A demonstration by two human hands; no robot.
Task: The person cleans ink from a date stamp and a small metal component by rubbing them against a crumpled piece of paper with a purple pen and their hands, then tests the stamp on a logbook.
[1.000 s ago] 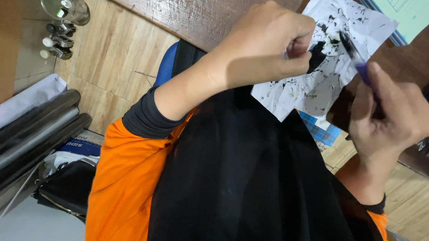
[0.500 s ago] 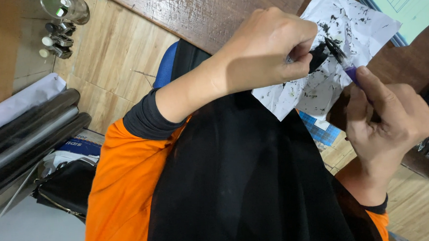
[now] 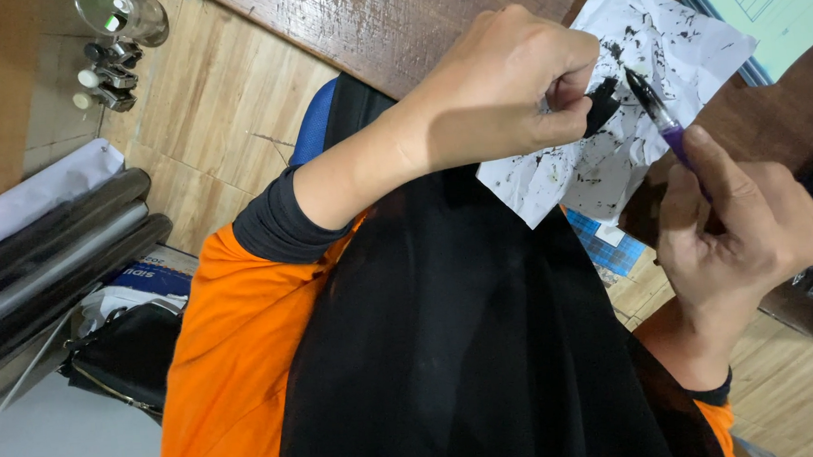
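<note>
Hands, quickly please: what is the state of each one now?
Left hand: closed, pinching a small black piece above the ink-stained paper.
Right hand: closed around a purple pen.

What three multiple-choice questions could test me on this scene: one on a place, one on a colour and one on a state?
1. Where does the crumpled white paper flecked with black lie?
A. in a drawer
B. on the dark wooden table
C. on a shelf

2. What colour is the barrel of the slim plastic pen in the right hand?
A. red
B. green
C. purple

3. In what state is the left hand?
A. pinched shut on a small black piece
B. open and flat
C. gripping a cup

Answers:
1 B: the paper rests on the table's edge.
2 C: the barrel is purple behind a black tip.
3 A: the thumb and fingers close on the black piece over the paper.
</note>
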